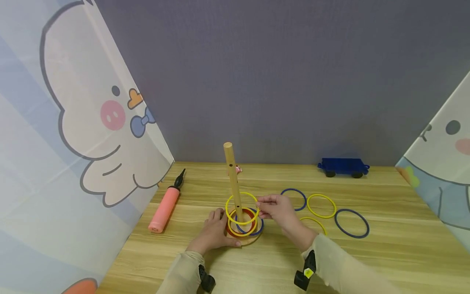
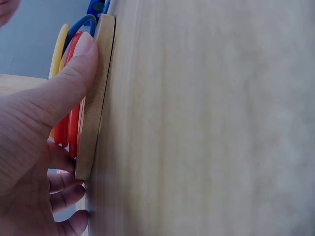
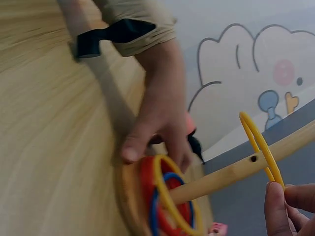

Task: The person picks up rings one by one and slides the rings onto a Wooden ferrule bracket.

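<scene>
A wooden ring-toss stand has an upright peg [image 1: 232, 175] on a round base [image 1: 251, 239]. My left hand [image 1: 214, 232] holds that base at its left side, thumb at the near edge and fingers around the far side. With thumb and fingertips, my right hand [image 1: 279, 211] pinches a yellow ring [image 3: 269, 157]. This ring encircles the peg, raised above the stacked rings. Around the foot of the peg lie red rings [image 3: 147, 179], a blue ring [image 1: 262, 224] and another yellow ring [image 3: 160, 182], tilted over one another.
Right of the stand, two blue rings [image 1: 367, 228] and two yellow rings [image 1: 335, 207] lie on the table, one partly behind my right forearm. A pink hand pump [image 1: 164, 210] lies at left. A blue toy wagon [image 1: 343, 165] and small pink object [image 1: 238, 169] stand near the back wall.
</scene>
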`<state>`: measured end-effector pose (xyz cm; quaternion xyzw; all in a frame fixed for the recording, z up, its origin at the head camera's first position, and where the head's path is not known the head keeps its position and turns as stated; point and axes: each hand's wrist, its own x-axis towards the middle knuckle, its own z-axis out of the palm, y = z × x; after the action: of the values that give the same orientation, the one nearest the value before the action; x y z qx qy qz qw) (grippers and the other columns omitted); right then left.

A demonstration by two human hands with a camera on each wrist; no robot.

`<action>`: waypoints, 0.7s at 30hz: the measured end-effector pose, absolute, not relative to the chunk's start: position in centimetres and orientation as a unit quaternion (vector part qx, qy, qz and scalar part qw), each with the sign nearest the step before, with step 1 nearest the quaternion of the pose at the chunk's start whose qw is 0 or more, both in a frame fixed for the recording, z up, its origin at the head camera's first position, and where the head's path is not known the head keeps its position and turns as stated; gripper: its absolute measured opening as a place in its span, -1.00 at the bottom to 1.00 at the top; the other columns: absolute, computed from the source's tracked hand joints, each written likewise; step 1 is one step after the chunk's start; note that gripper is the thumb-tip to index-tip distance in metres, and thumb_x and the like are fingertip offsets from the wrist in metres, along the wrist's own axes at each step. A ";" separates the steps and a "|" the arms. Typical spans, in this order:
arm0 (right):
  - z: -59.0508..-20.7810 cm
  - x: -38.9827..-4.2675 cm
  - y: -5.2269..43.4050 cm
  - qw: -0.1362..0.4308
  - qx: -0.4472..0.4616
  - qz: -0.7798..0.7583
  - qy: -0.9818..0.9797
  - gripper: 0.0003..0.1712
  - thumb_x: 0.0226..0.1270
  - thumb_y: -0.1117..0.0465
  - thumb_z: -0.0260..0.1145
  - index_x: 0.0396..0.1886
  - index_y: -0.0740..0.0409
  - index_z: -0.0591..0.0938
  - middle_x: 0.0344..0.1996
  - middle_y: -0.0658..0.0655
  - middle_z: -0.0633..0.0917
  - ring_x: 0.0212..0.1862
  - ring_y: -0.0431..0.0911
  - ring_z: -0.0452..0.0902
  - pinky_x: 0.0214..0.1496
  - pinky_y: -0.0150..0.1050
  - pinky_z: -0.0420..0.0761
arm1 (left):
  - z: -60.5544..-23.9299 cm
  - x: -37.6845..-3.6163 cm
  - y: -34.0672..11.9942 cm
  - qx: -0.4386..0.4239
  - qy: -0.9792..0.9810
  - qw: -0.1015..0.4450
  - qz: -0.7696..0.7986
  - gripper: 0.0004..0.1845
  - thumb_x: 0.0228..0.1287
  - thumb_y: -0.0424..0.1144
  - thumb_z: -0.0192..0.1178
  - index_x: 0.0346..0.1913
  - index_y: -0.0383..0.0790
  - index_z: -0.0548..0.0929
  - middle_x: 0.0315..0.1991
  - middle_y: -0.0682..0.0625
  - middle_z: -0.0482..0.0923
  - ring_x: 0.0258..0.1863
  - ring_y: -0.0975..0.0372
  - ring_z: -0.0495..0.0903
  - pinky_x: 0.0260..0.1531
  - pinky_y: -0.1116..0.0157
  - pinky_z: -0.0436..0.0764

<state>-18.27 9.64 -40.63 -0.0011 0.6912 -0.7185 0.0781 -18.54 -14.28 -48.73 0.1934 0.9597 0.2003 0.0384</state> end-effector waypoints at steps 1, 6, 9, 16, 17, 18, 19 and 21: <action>-41.2 -18.2 9.5 0.076 0.002 -0.717 0.693 -0.75 0.30 0.44 0.29 -0.08 0.54 0.61 -0.41 0.21 0.70 -0.47 -0.09 0.64 -0.36 -0.28 0.66 | -48.8 -18.5 -14.3 0.193 0.959 0.038 0.202 0.27 -0.24 0.43 0.41 0.41 -0.43 0.28 0.24 -0.22 0.22 0.25 -0.08 0.16 0.12 -0.12 0.30; -43.8 -17.9 8.7 0.068 0.024 -0.711 0.700 -0.81 0.25 0.46 0.32 -0.17 0.52 0.63 -0.40 0.28 0.70 -0.50 -0.09 0.63 -0.36 -0.17 0.67 | -48.8 -18.5 -14.3 0.191 0.960 0.038 0.201 0.29 -0.24 0.43 0.41 0.42 -0.45 0.25 0.26 -0.24 0.23 0.27 -0.10 0.15 0.13 -0.13 0.29; -45.0 -17.9 8.3 0.063 0.032 -0.708 0.703 -0.84 0.24 0.47 0.33 -0.21 0.52 0.64 -0.44 0.27 0.69 -0.54 -0.10 0.61 -0.39 -0.17 0.67 | -48.7 -18.6 -14.2 0.189 0.960 0.040 0.201 0.31 -0.24 0.43 0.42 0.44 -0.45 0.22 0.28 -0.26 0.22 0.28 -0.11 0.14 0.15 -0.14 0.28; -46.6 -18.0 8.0 0.054 0.046 -0.702 0.708 -0.84 0.23 0.50 0.32 -0.21 0.54 0.64 -0.45 0.27 0.69 -0.54 -0.12 0.60 -0.44 -0.25 0.65 | -48.6 -18.6 -14.2 0.193 0.960 0.043 0.196 0.31 -0.23 0.41 0.43 0.45 -0.44 0.20 0.30 -0.27 0.21 0.29 -0.13 0.14 0.19 -0.13 0.26; -46.7 -18.0 8.0 0.051 0.044 -0.702 0.709 -0.84 0.23 0.50 0.32 -0.21 0.54 0.64 -0.44 0.28 0.70 -0.54 -0.11 0.61 -0.44 -0.25 0.65 | -48.6 -18.6 -14.2 0.193 0.961 0.044 0.195 0.31 -0.23 0.41 0.43 0.45 -0.44 0.20 0.30 -0.27 0.21 0.30 -0.13 0.14 0.19 -0.13 0.26; -46.8 -18.0 8.0 0.047 0.043 -0.702 0.709 -0.83 0.22 0.51 0.32 -0.20 0.55 0.64 -0.43 0.29 0.70 -0.53 -0.10 0.61 -0.43 -0.24 0.66 | -48.6 -18.6 -14.2 0.194 0.960 0.044 0.195 0.31 -0.22 0.41 0.43 0.45 -0.44 0.19 0.30 -0.27 0.20 0.30 -0.13 0.13 0.19 -0.13 0.26; -46.9 -18.0 8.1 0.042 0.041 -0.701 0.710 -0.83 0.21 0.52 0.33 -0.20 0.55 0.65 -0.42 0.30 0.70 -0.53 -0.09 0.62 -0.43 -0.23 0.66 | -48.6 -18.6 -14.2 0.193 0.960 0.045 0.197 0.31 -0.22 0.41 0.43 0.45 -0.44 0.19 0.30 -0.27 0.20 0.30 -0.13 0.13 0.19 -0.13 0.26; -47.2 -18.0 8.3 0.030 0.035 -0.696 0.716 -0.83 0.20 0.51 0.34 -0.20 0.54 0.66 -0.41 0.30 0.71 -0.51 -0.07 0.62 -0.43 -0.21 0.66 | -48.6 -18.6 -14.3 0.193 0.960 0.046 0.199 0.31 -0.22 0.41 0.42 0.45 -0.44 0.19 0.31 -0.28 0.19 0.31 -0.13 0.12 0.20 -0.14 0.24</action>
<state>-18.02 8.31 -47.16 0.0354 0.7165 -0.6961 0.0303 -18.60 -14.26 -48.60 0.1926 0.9597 0.1995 0.0462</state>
